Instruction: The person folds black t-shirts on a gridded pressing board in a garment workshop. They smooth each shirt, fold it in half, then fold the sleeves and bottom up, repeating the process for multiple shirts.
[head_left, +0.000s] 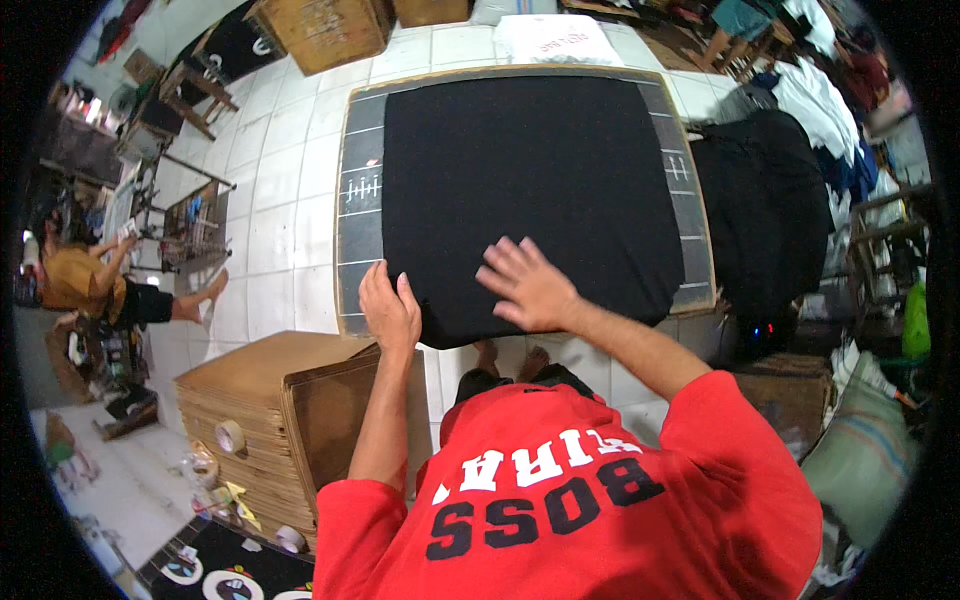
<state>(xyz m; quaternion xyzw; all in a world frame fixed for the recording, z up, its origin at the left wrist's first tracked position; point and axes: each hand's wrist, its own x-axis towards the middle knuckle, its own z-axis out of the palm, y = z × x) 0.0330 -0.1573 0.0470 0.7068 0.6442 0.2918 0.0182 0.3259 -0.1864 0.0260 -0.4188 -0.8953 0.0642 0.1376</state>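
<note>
Black cloth, a wide soft sheet [530, 170], lies over a dark rectangular board with a wooden rim and white marked lines [361, 235]. Marked strips show bare on left and right; the near hem laps over the board's near edge, slightly rippled.

Left hand [390, 312] at the cloth's near left corner: fingers straight and together, thumb apart, no grasp that I can see. Right hand [530, 287] palm down over the near middle, fingers spread and a little blurred, gripping nothing. Whether the palm presses or hovers, I cannot tell from up here.

My reading: the step in hand is laying the cloth flat. The next move would call for light, open-palmed pressure toward the near right corner, where the edge looks loose, with the left side kept lined up.

Containers: a large brown box [325, 35] beyond the board, contents out of my sight. A white plastic sack [556, 40] at the far edge, contents hidden. A pale green woven sack with coloured stripes [862, 450] at right, looking bulky; filling not visible to me.
</note>
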